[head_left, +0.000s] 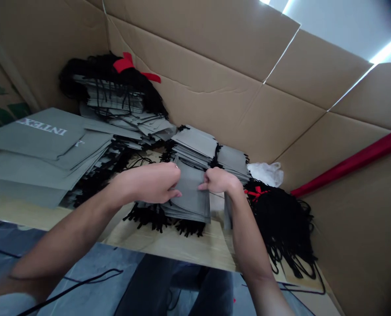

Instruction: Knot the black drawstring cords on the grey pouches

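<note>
Small grey paper bags (192,184) with black cord ends lie stacked flat in front of me. My left hand (158,182) is closed at the left side of the top bag, its thumb pointing right. At the bag's right side, my right hand (219,180) is closed with its fingers pinched together near the edge. A dark line, perhaps cord, curves across the bag between my hands. What sits inside either hand's fingers is hidden. Short black cord ends (189,228) stick out at the stack's near edge.
Behind stand more stacks of grey bags (197,140). Larger grey bags (44,131) lie left, with a heap of black cords (83,70) beyond. At right are a red-tied bundle of black cords (281,224) and a clear plastic bag (266,173). Cardboard walls (215,79) enclose the wooden table (169,241).
</note>
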Available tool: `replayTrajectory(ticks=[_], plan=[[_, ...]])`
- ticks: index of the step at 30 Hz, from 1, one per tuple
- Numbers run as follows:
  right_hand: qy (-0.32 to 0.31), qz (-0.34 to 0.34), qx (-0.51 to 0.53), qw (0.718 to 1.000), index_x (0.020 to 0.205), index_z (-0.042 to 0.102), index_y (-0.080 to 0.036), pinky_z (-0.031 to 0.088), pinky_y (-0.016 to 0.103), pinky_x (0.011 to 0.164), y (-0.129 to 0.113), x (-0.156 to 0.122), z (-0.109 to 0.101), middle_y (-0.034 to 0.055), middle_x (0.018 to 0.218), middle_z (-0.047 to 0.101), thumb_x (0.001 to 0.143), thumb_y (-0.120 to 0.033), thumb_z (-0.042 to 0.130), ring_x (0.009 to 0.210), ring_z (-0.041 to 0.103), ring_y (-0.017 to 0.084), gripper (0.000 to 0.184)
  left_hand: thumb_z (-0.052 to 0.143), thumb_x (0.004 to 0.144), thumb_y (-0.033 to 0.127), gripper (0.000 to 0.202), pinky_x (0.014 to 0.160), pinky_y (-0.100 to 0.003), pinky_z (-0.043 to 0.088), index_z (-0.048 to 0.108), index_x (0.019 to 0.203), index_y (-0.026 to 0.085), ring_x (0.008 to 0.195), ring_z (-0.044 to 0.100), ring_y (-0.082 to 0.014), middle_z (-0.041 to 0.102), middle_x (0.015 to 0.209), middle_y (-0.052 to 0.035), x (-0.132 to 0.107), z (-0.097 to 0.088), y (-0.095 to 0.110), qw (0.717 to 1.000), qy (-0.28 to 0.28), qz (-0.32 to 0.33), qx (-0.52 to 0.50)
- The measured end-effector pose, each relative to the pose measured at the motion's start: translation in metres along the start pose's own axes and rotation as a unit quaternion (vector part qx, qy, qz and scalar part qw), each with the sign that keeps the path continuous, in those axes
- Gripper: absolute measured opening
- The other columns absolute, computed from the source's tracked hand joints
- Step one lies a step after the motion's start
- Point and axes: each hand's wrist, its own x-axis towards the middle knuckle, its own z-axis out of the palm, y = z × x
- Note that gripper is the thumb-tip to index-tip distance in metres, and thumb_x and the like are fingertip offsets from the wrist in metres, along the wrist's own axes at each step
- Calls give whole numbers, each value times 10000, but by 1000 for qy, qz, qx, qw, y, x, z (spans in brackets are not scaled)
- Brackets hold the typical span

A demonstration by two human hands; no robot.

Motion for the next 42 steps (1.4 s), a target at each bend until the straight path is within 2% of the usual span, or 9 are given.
replayTrajectory(ticks=[5, 8, 10, 15, 21, 26, 32, 37, 42], plan=[[117, 1, 131, 984, 1071, 733, -161, 652, 396, 940, -10, 13, 8, 64, 1065, 779, 1159, -537, 681, 978, 760, 202, 389, 668, 1122, 312, 300, 967, -449, 652, 823, 925, 148, 1206, 746, -357, 818, 1094, -177, -17, 27, 24, 998, 48, 22, 45], [145, -23, 261, 954, 1062, 615, -204, 604, 336, 769, -28, 22, 18, 64, 932, 783, 1191, -742, 416, 803, 759, 190, 588, 618, 1133, 267, 305, 1028, -487, 650, 850, 993, 125, 1278, 707, -383, 823, 1147, -213, -17, 49, 35, 992, 102, 34, 66], [138, -34, 332, 932, 1111, 521, -240, 546, 309, 653, -38, 29, 26, 35, 840, 768, 1136, -809, 460, 679, 724, 185, 573, 631, 1105, 198, 262, 1097, -514, 638, 866, 1024, 115, 1315, 695, -395, 829, 1163, -229, -15, 64, 38, 987, 134, 46, 74], [145, -64, 412, 897, 1282, 448, -251, 480, 247, 613, -45, 39, 39, -83, 752, 664, 1021, -383, 776, 628, 633, 147, 440, 653, 1125, 266, 311, 1049, -500, 673, 864, 977, 94, 1185, 763, -380, 836, 1052, -223, -16, 82, 33, 976, 186, 103, 50], [143, -96, 428, 887, 1255, 633, -183, 470, 220, 589, -43, 36, 35, -65, 812, 604, 1083, -277, 743, 612, 545, 100, 225, 572, 1151, 544, 463, 1066, -389, 675, 851, 1245, 188, 1238, 792, -284, 859, 1279, -137, -17, 74, -2, 950, 251, 174, -60], [161, -96, 389, 902, 1147, 721, -161, 506, 243, 642, -44, 36, 36, -40, 830, 626, 1121, -398, 753, 658, 558, 111, 241, 343, 1209, 367, 536, 916, -396, 645, 833, 1119, 168, 928, 803, -240, 846, 1000, -114, -2, 77, -62, 932, 336, 10, -137], [202, -74, 329, 919, 940, 730, -173, 479, 285, 708, -49, 35, 42, -26, 787, 634, 1100, -559, 739, 691, 557, 143, 418, 723, 1141, 449, 335, 1108, -510, 666, 758, 1312, 163, 1201, 772, -265, 787, 1307, -110, 18, 109, -108, 944, 269, -85, -172], [211, -69, 315, 923, 806, 710, -206, 386, 292, 699, -61, 40, 53, 2, 740, 633, 1034, -785, 661, 743, 572, 177, 625, 771, 1116, 435, 392, 1176, -564, 645, 732, 1411, 180, 1344, 728, -306, 731, 1468, -133, 17, 128, -114, 960, 214, -66, -169], [197, -71, 323, 923, 855, 691, -223, 353, 281, 666, -67, 45, 65, -26, 718, 608, 925, -719, 826, 699, 527, 160, 519, 773, 1114, 429, 394, 1210, -586, 622, 732, 1422, 186, 1379, 711, -316, 724, 1486, -134, 15, 131, -112, 966, 197, -36, -164]])
